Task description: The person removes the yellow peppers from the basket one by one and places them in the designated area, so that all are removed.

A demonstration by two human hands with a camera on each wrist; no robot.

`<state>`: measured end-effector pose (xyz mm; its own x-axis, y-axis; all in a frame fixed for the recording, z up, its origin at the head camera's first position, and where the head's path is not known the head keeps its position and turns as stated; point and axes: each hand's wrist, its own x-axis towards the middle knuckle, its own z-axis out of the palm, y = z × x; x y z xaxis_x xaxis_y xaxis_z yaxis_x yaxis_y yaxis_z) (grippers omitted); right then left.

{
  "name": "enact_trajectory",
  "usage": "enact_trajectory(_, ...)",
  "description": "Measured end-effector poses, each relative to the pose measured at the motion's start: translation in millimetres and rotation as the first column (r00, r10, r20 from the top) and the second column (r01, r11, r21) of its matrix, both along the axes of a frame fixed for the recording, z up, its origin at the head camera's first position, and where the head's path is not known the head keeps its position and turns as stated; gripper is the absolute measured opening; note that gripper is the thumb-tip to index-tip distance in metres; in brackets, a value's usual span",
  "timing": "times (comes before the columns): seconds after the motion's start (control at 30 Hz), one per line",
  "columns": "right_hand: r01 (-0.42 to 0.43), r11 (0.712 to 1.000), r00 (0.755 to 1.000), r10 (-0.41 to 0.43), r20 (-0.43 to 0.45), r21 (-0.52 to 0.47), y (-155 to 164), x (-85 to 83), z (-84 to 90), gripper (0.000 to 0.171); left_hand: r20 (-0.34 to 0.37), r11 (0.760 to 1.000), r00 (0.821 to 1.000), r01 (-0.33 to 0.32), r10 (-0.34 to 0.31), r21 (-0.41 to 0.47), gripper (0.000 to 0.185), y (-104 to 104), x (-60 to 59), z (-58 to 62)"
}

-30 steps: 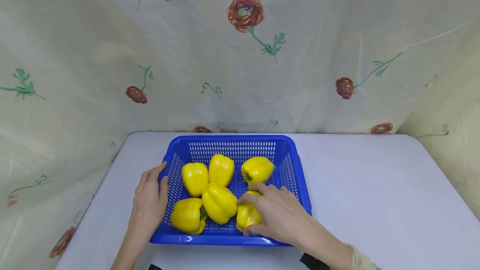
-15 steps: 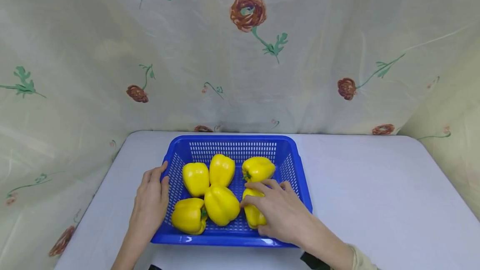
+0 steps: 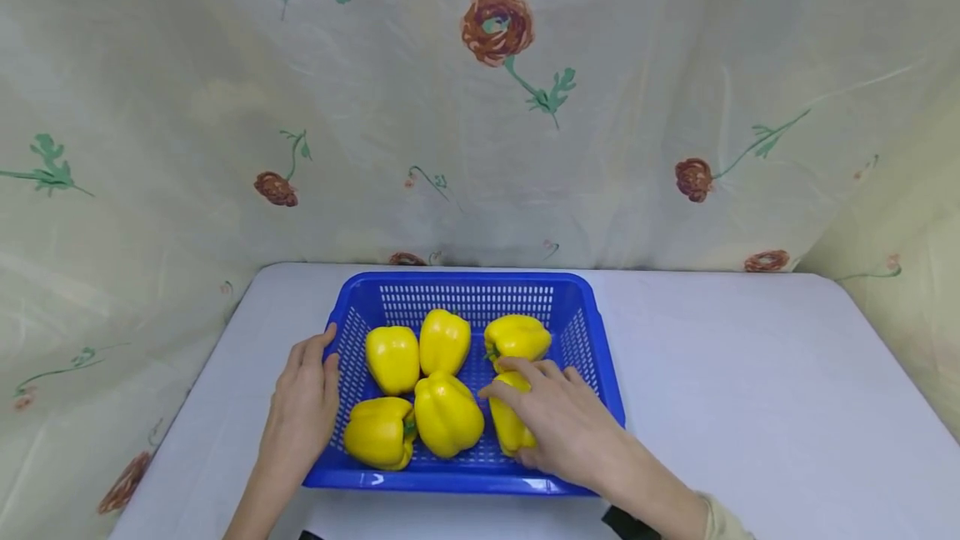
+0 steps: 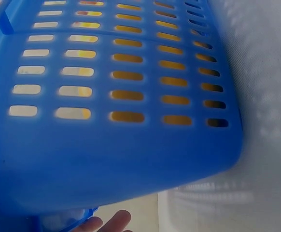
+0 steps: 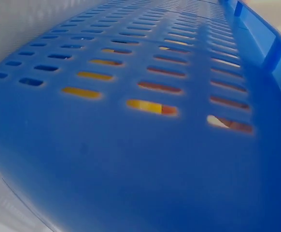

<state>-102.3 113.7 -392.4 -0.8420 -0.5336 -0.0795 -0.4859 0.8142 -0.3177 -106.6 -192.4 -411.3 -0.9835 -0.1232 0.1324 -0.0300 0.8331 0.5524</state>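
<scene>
A blue slotted basket [image 3: 465, 277] stands on the table and holds several yellow bell peppers. My right hand [image 3: 540, 415] reaches into the basket from the front and grips the front right pepper [image 3: 507, 433], fingers curled over its top. The front middle pepper [image 3: 447, 415] sits just left of it. My left hand [image 3: 300, 411] lies with straight fingers against the basket's left wall, thumb at the rim. The left wrist view shows that outer wall [image 4: 121, 145] close up, with fingertips [image 4: 109, 223] below it. In the right wrist view, the basket wall [image 5: 131, 159] fills the frame.
The basket sits on a white table [image 3: 750, 373], toward its left half. A floral curtain [image 3: 480, 107] closes in the back and both sides. Other peppers sit at the back left [image 3: 392, 358], back middle [image 3: 444, 342], back right [image 3: 517, 336] and front left [image 3: 378, 433].
My right hand has shifted a little back and to the right with the front right pepper, which now stands more upright. The left hand has stayed on the basket's side.
</scene>
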Motion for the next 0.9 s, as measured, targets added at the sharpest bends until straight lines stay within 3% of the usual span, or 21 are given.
enact_trajectory(0.13,0.015,1.000,1.000,-0.015,-0.007,0.007,1.8,0.0,1.0,0.071,0.006,1.000,1.000,0.004,-0.004,-0.014,0.046,0.2,0.6,-0.4)
enact_trajectory(0.4,0.049,0.998,0.995,-0.045,-0.091,0.045,5.2,2.4,6.5,0.061,-0.001,0.999,1.000,-0.002,0.002,-0.034,0.046,0.6,0.7,-1.6)
enact_trajectory(0.63,0.098,0.992,0.983,-0.085,-0.163,0.074,8.6,3.6,16.6,0.063,-0.012,0.999,1.000,-0.003,0.002,-0.050,0.046,-0.2,2.1,-2.7)
enact_trajectory(0.9,0.148,0.987,0.946,-0.124,-0.299,0.060,19.9,3.4,33.7,0.065,-0.023,0.999,1.000,-0.010,0.008,-0.045,0.045,0.4,1.8,-1.2)
